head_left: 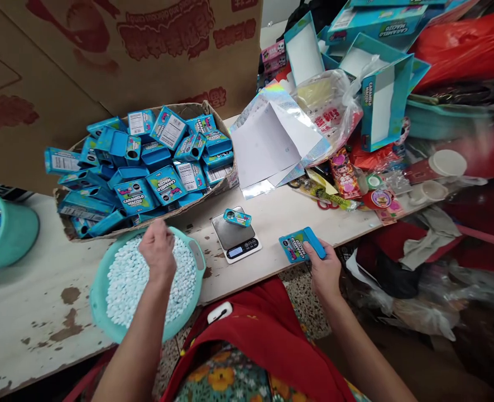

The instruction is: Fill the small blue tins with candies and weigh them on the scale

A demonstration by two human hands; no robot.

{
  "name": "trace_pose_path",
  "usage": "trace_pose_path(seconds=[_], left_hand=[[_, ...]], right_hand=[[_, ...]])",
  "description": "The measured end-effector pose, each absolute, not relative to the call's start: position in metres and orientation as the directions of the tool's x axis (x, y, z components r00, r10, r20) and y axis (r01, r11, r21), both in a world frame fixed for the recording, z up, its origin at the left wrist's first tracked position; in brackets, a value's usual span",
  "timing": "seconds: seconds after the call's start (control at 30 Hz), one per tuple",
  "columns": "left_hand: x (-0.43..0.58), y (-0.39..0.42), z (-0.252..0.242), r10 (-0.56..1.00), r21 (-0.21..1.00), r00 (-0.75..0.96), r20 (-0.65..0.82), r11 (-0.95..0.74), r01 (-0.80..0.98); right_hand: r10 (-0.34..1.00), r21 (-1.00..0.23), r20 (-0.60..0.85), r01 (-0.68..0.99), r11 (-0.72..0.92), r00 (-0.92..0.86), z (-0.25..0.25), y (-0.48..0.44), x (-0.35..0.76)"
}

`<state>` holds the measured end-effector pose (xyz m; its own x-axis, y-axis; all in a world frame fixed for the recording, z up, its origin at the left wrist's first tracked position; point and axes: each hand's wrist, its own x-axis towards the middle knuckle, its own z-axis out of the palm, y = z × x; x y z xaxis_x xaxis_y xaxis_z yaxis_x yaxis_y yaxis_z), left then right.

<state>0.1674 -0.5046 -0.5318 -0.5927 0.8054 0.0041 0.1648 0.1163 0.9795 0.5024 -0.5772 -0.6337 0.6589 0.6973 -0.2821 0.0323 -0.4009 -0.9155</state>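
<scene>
My left hand [158, 250] is closed above a teal bowl [97, 304] full of small white candies [123, 279]; whatever its fingers hold, if anything, is hidden. In my right hand [327, 271] is a blue candy box [295, 248], gripped at its right end over the table's front edge. Between the hands stands a small digital scale [230, 231] with a lit display. A blue piece [237, 218] with a round dark hole and printed lettering lies on the scale's plate.
Behind the bowl, a cut-down carton [65, 226] holds many blue candy boxes. A teal bucket [24, 229] stands at left. White sheets [267, 145], open blue display boxes [384, 106] and cups [428, 192] crowd the right. A large cardboard box [75, 72] stands behind.
</scene>
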Motion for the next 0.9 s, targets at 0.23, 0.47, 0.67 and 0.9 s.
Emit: trace_pose_path(seconds=[0.23, 0.47, 0.67, 0.9], left_hand=[[0.09, -0.588, -0.57, 0.947, 0.339, -0.238, 0.217, 0.156, 0.928], [0.091, -0.591, -0.569, 0.905, 0.387, -0.232, 0.356, 0.083, 0.918], [0.117, -0.559, -0.552, 0.902, 0.427, -0.098, 0.42, -0.101, 0.899], [0.177, -0.509, -0.55, 0.948, 0.508, 0.098, 0.301, -0.247, 0.825]], right_hand=[[0.712, -0.919, -0.286, 0.026, -0.393, 0.641, -0.633, -0.588, 0.488], [0.725, -0.917, -0.275, 0.053, -0.394, 0.631, -0.63, -0.596, 0.479], [0.716, -0.918, -0.286, 0.032, -0.395, 0.637, -0.629, -0.597, 0.48], [0.686, -0.92, -0.297, -0.007, -0.392, 0.664, -0.634, -0.599, 0.488]])
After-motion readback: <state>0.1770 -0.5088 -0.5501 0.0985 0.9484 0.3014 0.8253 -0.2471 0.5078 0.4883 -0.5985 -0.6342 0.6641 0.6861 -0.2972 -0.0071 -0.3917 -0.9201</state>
